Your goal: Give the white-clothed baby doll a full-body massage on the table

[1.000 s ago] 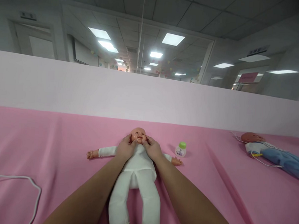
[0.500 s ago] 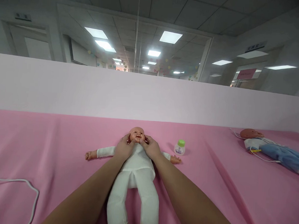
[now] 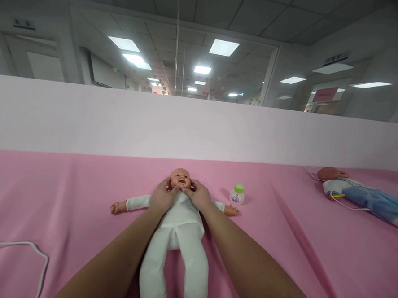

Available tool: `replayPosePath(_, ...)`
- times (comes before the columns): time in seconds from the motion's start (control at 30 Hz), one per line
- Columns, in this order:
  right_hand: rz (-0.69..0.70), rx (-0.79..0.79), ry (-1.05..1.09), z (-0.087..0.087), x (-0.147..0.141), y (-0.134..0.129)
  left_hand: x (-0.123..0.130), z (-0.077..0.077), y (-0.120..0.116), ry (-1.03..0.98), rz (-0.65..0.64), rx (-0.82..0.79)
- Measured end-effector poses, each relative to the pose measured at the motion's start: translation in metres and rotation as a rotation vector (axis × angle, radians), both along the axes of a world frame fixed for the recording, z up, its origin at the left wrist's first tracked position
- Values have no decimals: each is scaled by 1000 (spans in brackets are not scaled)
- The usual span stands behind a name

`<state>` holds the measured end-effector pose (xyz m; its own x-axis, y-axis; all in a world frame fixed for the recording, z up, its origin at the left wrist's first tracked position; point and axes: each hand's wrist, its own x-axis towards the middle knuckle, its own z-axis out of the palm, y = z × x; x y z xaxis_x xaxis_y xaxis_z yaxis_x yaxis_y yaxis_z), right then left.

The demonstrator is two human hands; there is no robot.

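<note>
A baby doll [image 3: 183, 217] lies on its back on the pink sheet, head at the far end. Its body is white cloth, and its arms are spread to the sides. My left hand [image 3: 163, 195] cups the left side of the doll's head, fingers beside the ear and thumb at the chin. On the other side my right hand [image 3: 198, 195] mirrors it, its thumb also beneath the chin. Both sets of fingertips are partly hidden behind the head. To the right of the doll's arm stands a small clear bottle [image 3: 237, 196] with a green cap.
Another doll [image 3: 371, 195] in blue and white clothes lies at the far right, with a thin white tube around it. A white cable [image 3: 40, 254] curls at the lower left. Behind the pink sheet [image 3: 92, 178] rises a white low wall [image 3: 119, 121] topped with glass.
Both thumbs have slid slightly inward and down, from the cheeks to under the doll's chin. The whole view has shifted a little; the doll stays in place.
</note>
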<state>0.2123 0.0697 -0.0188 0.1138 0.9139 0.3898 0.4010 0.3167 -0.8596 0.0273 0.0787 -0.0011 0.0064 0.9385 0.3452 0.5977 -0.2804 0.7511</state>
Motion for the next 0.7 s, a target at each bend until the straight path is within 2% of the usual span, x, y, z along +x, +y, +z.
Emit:
replayPosePath(0.13,-25,3,-17,0,-2,1,1,2,-4,22,33,-6)
replayPosePath(0.4,16,19,-20,-14,5,17,1,-1,0,4,13,11)
replayPosePath(0.7,4,16,-19,-9,3,12,1,-1,-1,-22,0,30)
